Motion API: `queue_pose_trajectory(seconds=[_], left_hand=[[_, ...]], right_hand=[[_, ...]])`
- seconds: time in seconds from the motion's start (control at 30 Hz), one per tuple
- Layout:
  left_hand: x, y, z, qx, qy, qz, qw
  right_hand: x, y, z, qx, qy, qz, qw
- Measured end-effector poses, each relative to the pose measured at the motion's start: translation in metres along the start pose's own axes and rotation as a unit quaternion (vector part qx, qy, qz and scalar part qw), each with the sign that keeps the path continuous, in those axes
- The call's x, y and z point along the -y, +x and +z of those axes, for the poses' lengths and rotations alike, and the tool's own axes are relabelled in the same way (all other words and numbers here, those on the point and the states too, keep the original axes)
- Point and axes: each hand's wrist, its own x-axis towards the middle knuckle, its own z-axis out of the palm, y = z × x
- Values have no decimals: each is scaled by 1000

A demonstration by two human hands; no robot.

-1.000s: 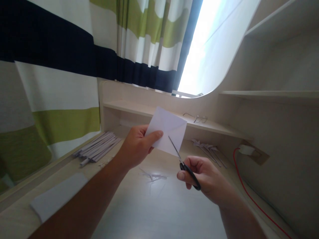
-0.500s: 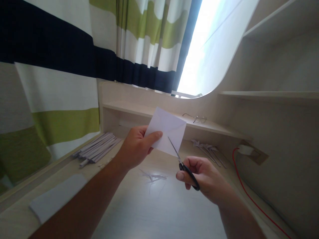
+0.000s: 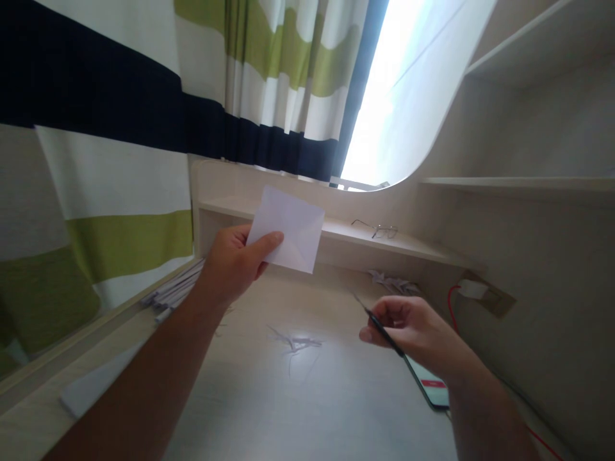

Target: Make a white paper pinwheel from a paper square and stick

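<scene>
A square white sheet of paper (image 3: 293, 227) with faint diagonal creases is pinched at its left edge by my left hand (image 3: 240, 259), thumb on top. It is held up in front of the back shelf. My right hand (image 3: 416, 330) is closed around the black handles of a pair of scissors (image 3: 384, 331), whose thin blades point up and to the left. The blades look together, though they are blurred. Scissors and paper are apart. Below them on the desk lies a small heap of thin paper scraps (image 3: 298, 344).
Rolled paper sticks (image 3: 175, 288) lie at the left, near a white paper stack (image 3: 96, 384) partly behind my forearm. Folded paper pieces (image 3: 394, 283) lie at the back right. Glasses (image 3: 384, 232) rest on the shelf (image 3: 336, 228). A phone (image 3: 430, 383) lies beneath my right hand.
My left hand has moved the paper left and slightly up. The scissors have come away from the paper toward the right, turning edge-on. The phone has come into sight under my right hand.
</scene>
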Motion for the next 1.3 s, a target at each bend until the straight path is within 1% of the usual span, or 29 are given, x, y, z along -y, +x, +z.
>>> queue_pose_trajectory(seconds=[0.03,0.07,0.1,0.13,0.17,0.2,0.23,0.27,0.3,0.33,0.37,0.4,0.43,0.5,0.53,0.57,0.6,0.67,0.73,0.77,0.87,1.0,1.1,1.2,1.3], left_hand=[[1,0,0,14,13,3,1000],[2,-1,1,43,28,3,999],[3,-3,3,89,43,0,995],[4,-5,7,146,58,-6,988],[6,-8,11,206,69,-15,976],[7,-11,15,263,77,-26,961],[9,-13,20,308,83,-37,947],[11,-15,24,340,87,-49,935],[13,-17,29,360,85,-57,927],[15,-18,32,368,75,-61,925],[17,-19,36,364,55,-64,928],[18,-19,39,347,26,-63,936],[20,-19,41,317,-10,-61,946],[22,-19,44,253,-82,-68,962],[23,-20,46,230,-106,-76,964],[23,-20,46,221,-121,-85,964],[24,-21,47,227,-126,-94,961],[25,-21,47,263,-122,-105,951],[25,-21,47,296,-112,-105,943],[25,-21,46,303,-103,-101,942],[21,-19,45,296,-72,-74,950],[15,-20,44,283,-46,-42,957],[13,-22,42,281,-12,-22,959],[13,-24,40,282,4,-11,959],[14,-25,40,281,-2,-9,960]], right_hand=[[2,0,-2,-50,11,-21,998],[5,0,-3,-105,24,-50,993],[9,0,-2,-163,41,-76,983],[12,0,-1,-204,61,-105,971],[15,0,2,-224,82,-126,963],[17,1,5,-231,98,-142,957],[18,2,9,-220,106,-148,959],[17,3,12,-196,111,-145,963],[17,4,15,-162,115,-135,971],[15,4,18,-128,121,-120,977],[14,4,20,-99,130,-105,981],[13,5,22,-78,141,-93,983],[13,5,23,-71,152,-85,982],[12,5,26,-91,171,-86,977],[12,6,26,-110,178,-90,974],[12,7,27,-131,183,-95,970],[11,7,28,-150,189,-99,965],[10,9,28,-180,194,-105,959],[10,11,28,-203,188,-106,955],[9,11,28,-215,183,-105,953],[8,13,28,-231,174,-102,952],[4,15,27,-204,175,-104,957],[2,16,29,-204,205,-126,949],[2,14,31,-217,223,-142,940],[3,14,33,-211,214,-142,943]])
